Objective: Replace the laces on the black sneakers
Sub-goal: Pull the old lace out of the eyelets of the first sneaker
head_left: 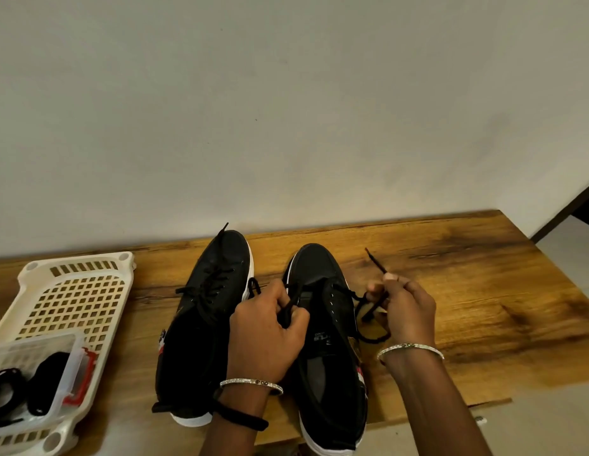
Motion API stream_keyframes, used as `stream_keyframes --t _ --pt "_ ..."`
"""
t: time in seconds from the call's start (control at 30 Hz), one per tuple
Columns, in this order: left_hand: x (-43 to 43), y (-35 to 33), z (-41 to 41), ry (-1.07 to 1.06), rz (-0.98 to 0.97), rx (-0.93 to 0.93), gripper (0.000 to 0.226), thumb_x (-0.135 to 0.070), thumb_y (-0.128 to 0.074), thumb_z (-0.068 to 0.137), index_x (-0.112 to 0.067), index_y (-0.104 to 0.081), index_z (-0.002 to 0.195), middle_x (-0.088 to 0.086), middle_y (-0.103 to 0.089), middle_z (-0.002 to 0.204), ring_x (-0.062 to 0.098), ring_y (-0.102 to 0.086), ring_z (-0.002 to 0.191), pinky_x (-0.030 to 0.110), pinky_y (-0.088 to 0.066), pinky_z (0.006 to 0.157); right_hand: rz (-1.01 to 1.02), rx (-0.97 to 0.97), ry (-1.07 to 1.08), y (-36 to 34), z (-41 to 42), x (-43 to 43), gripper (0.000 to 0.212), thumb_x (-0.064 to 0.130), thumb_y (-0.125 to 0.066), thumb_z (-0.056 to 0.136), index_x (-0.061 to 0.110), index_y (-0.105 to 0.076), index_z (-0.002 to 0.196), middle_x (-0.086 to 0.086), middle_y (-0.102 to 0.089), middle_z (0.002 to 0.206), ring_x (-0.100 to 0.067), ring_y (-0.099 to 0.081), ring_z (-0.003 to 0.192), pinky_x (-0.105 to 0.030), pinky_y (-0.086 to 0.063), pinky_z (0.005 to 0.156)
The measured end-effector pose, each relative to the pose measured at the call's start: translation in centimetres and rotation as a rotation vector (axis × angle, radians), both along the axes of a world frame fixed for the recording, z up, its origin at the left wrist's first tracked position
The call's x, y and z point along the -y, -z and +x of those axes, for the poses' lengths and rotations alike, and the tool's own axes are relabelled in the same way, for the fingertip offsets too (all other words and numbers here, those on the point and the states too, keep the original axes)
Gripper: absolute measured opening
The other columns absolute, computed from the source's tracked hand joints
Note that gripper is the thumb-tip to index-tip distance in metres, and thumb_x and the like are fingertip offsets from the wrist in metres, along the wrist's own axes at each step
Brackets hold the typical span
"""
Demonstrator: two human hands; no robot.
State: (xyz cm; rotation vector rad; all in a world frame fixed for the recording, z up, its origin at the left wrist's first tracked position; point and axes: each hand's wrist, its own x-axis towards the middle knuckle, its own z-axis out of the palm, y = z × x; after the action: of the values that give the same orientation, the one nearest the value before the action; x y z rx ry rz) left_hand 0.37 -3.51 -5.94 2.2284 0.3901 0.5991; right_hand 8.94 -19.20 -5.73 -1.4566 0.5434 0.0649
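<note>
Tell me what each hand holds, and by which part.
Both hold the black lace of the right-hand sneaker: left hand grips one end above the tongue, right hand pinches the other end below its tip.

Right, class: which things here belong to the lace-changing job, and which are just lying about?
Job: left hand, right hand, both gripping the black lace; right sneaker; left sneaker; coiled laces in the clear box.
Lying about: white basket; wooden table.
</note>
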Motion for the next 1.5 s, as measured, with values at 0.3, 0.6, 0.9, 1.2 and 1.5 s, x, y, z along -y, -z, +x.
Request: stream_keyframes --t 0.3,0.6,0.9,1.2,1.5 --pt "0.4 -0.1 0.1 0.011 0.030 0.007 0.024 -0.015 -0.074 0.076 -0.025 -0.052 0.071 -0.006 -0.046 0.051 0.015 -0.049 0.048 0.022 -0.042 0.043 -1.146 0.324 -0.245 -0.2 -1.2 -1.0 0.019 0.031 -0.071 0.082 0.035 -0.067 0.100 0.007 -0.064 0.113 -0.024 -0.047 0.118 -0.044 -0.023 0.094" --pt "1.0 -0.6 0.4 0.197 0.123 -0.028 0.024 -0.028 -0.074 0.079 -0.042 -0.071 0.097 -0.016 -0.050 0.084 0.002 -0.053 0.068 0.018 -0.044 0.055 -1.179 0.497 -0.500 1.1 -1.5 -1.7 0.006 0.025 -0.065 0.094 0.024 -0.068 0.099 0.004 -0.069 0.094 -0.023 -0.063 0.093 -0.039 -0.042 0.078" --pt "1.2 -0.6 0.5 0.150 0.137 -0.050 0.023 -0.021 -0.082 0.076 -0.039 -0.074 0.087 -0.024 -0.049 0.072 -0.010 -0.051 0.072 0.013 -0.041 0.057 -0.656 0.392 -0.188 0.6 -1.5 -1.1 0.003 0.017 -0.048 0.104 0.020 -0.049 0.103 0.017 -0.067 0.063 -0.010 -0.067 0.071 -0.033 -0.045 0.066" --pt "1.2 -0.1 0.7 0.144 0.133 -0.037 0.025 -0.019 -0.083 0.074 -0.039 -0.074 0.085 -0.022 -0.048 0.070 -0.004 -0.053 0.068 0.017 -0.045 0.054 -0.603 0.276 -0.226 1.3 -0.7 -0.2 0.030 0.020 -0.063 0.095 0.021 -0.051 0.122 -0.001 -0.068 0.117 -0.021 -0.065 0.102 -0.036 -0.051 0.083" --pt "1.1 0.0 0.7 0.149 0.123 -0.024 0.025 -0.017 -0.084 0.073 -0.037 -0.075 0.084 -0.021 -0.050 0.069 -0.002 -0.054 0.070 0.016 -0.043 0.055 -1.135 0.580 -0.447 1.7 -1.2 -1.2 0.009 0.024 -0.074 0.087 0.031 -0.069 0.090 0.013 -0.068 0.089 -0.017 -0.060 0.095 -0.034 -0.035 0.082"
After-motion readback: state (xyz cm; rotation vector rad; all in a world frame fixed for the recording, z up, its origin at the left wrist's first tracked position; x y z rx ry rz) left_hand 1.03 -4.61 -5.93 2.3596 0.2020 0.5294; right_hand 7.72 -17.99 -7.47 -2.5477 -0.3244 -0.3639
